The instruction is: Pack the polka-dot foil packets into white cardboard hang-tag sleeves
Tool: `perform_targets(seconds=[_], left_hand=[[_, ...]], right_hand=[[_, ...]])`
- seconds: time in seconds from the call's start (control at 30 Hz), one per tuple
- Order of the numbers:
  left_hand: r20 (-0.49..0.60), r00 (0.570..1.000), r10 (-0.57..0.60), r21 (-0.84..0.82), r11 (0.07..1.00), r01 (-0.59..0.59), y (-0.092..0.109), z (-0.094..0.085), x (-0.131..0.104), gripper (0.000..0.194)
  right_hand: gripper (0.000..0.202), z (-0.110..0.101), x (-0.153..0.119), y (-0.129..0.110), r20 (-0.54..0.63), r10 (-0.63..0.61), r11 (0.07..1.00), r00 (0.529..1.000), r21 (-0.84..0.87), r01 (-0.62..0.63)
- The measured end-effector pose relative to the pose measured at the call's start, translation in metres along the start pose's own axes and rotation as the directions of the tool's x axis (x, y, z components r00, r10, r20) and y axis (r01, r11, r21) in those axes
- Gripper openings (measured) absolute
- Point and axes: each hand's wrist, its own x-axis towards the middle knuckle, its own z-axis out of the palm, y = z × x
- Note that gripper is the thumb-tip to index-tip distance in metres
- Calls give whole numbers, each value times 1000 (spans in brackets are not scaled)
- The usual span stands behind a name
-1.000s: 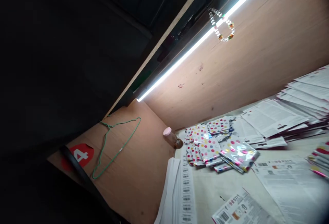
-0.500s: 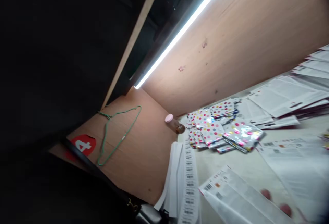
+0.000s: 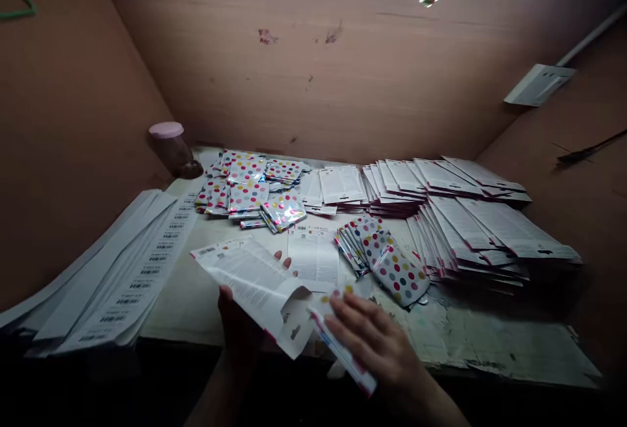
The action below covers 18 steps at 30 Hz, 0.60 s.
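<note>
My left hand [image 3: 240, 316] grips a flat white printed sleeve [image 3: 255, 277] from below, thumb at its left edge and fingertips showing behind it. The sleeve tilts over the table's front edge. Its near right end gapes, with a hang-hole flap [image 3: 294, 332] bent out. My right hand [image 3: 375, 335] is closed, fingers together, on a thin white packet [image 3: 340, 352] with pink and blue marks along its edge, close beside that end. Whether the two touch I cannot tell. Another printed sleeve [image 3: 313, 251] lies flat behind them.
Polka-dot packets [image 3: 249, 195] lie heaped at the back left, and more polka-dot packets [image 3: 392, 264] at centre right. Stacked white sleeves [image 3: 470, 224] fill the right side. Barcode label strips [image 3: 157, 251] run along the left, near a pink-lidded jar [image 3: 169, 146]. Brown walls enclose the table.
The view has swung right and down from the left wall and lamp to the table. Both hands now show, where before only fingertips and a sleeve showed at the lower right.
</note>
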Motion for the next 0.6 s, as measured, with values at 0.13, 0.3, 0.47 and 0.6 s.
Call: perform_targets(seconds=[0.13, 0.3, 0.47, 0.6], left_hand=[[140, 988, -70, -367, 923, 117, -7, 0, 0, 99], [62, 995, -74, -329, 940, 90, -21, 15, -8, 96], [-71, 996, -56, -449, 893, 18, -9, 10, 4, 83], [49, 989, -142, -507, 849, 147, -8, 8, 3, 97]], right_hand=[[47, 14, 16, -41, 55, 127, 978, 990, -173, -116], [40, 43, 31, -52, 56, 395, 912, 917, -144, -384], [58, 21, 21, -55, 203, 237, 885, 950, 357, -297], [60, 25, 4, -51, 216, 87, 960, 972, 244, -140]])
